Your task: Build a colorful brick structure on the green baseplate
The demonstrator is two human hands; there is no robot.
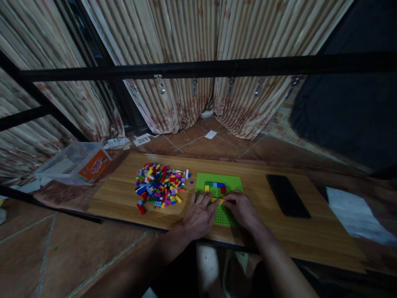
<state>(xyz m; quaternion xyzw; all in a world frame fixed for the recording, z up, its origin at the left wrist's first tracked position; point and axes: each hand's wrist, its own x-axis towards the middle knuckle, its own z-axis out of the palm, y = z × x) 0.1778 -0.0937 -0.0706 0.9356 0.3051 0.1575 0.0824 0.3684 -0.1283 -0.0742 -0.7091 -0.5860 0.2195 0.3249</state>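
Note:
A green baseplate (pixel 226 219) lies on the wooden table in front of me. On its upper part, a row of green, blue and red bricks (pixel 217 185) stands, with a yellow brick (pixel 206 188) at its left end and a red brick (pixel 223 191) at its right. My left hand (pixel 200 215) rests over the plate's left edge, fingers stretched out, its thumb near the yellow bricks in the middle. My right hand (pixel 243 209) comes from the right, fingertips pinched on a yellow brick (pixel 222 201) at the plate. The fingers partly hide these yellow bricks.
Left of the plate is a heap of loose, many-coloured bricks (pixel 161 184). A black phone (pixel 287 195) lies on the right of the table (pixel 322 244). A clear plastic box (pixel 68 165) with an orange label is beyond the left end. A dark metal bar (pixel 198 69) crosses before curtains.

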